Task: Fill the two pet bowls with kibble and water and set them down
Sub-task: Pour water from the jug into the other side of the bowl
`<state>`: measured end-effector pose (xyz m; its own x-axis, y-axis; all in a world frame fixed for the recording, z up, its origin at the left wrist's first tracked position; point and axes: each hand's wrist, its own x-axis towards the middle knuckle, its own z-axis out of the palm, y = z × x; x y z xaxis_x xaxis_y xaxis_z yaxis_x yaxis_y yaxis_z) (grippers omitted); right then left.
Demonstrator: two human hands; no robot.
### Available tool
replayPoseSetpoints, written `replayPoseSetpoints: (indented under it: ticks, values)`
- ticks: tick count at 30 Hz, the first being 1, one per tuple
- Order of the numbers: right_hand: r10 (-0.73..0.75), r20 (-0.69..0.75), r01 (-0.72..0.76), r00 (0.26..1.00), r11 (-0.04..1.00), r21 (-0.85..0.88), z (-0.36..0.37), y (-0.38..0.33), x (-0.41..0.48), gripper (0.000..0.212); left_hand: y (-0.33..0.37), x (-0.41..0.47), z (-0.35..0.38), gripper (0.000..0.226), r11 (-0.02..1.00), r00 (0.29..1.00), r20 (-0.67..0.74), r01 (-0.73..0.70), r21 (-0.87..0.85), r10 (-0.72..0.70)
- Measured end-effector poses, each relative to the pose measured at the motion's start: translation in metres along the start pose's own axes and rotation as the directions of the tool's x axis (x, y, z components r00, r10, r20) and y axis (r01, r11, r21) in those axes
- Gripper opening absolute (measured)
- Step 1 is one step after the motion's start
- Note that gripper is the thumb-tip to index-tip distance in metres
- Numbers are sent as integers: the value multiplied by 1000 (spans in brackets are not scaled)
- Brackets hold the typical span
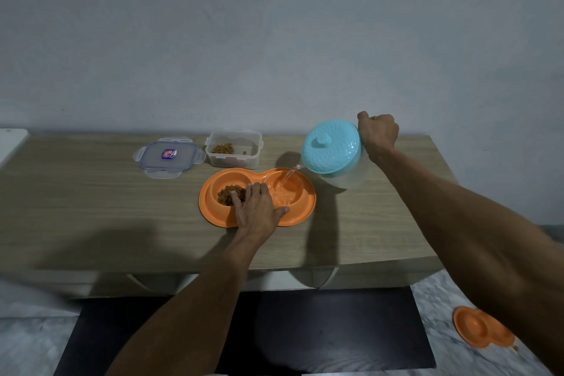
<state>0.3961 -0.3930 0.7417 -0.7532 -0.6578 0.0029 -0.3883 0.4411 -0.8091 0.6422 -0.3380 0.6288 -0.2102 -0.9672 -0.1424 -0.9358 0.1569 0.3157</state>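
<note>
- The bench point(91, 207) carries everything in use; a 2nd orange feeder point(483, 330) lies on the floor at lower right, its contents too small to tell.
- The jug point(332, 152), blue-lidded, is tipped over the double pet bowl point(300, 210), and a thin stream point(288, 177) falls into the right well: the water step is in hand.
- The right hand point(378, 131) has a clenched grip on the jug's handle side.
- The left hand point(259, 210) lies flat and released on the bowl's middle, steadying it.
- Kibble point(229, 192) already fills the left well; the open container point(233, 148) and its lid point(168, 159) sit behind.
- Next, judging by the level, the jug needs righting before overflow, then a level carry down.
</note>
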Motion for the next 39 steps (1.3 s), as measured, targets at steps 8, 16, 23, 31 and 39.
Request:
replayPoseSetpoints:
  ticks: [8,16,23,31,39]
  values:
    - [16,16,-16,1000,1000,8,0,4,0,42,1,0,-1,83,1000,1000,2,12,-8,-12]
    - [37,21,-37,999,999,14,2,12,-1,43,1,0,-1,83,1000,1000,-8,9,-10,-10]
    - [76,30,-78,997,994,79,5,22,-1,42,1,1,0,83,1000,1000,-9,12,-13,-12]
    - [135,32,-138,990,979,147,13,34,0,41,1,1,0,84,1000,1000,-9,14,-6,-14]
    - [267,44,-268,963,919,290,15,47,6,29,1,0,1,83,1000,1000,-25,10,15,-10]
